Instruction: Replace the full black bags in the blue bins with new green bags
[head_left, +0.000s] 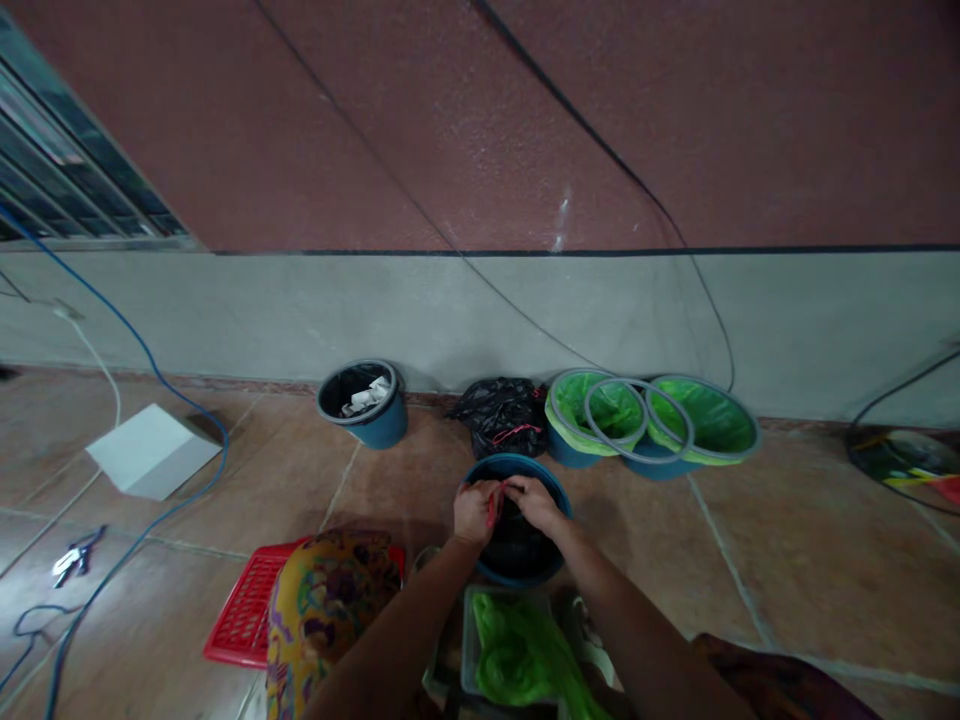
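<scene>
I can read no words, labels, brand marks or numbers on anything in front of me; every surface is plain.

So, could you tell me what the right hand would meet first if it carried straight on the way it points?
The right hand points left across the blue bucket, so it would probably meet the left hand first. Their fingers already almost touch around a small red piece; depth is hard to judge here.

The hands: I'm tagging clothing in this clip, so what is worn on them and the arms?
Both the left hand and right hand are bare: no gloves, and no rings or watch that I can make out. Both forearms show bare, no sleeves.
</scene>
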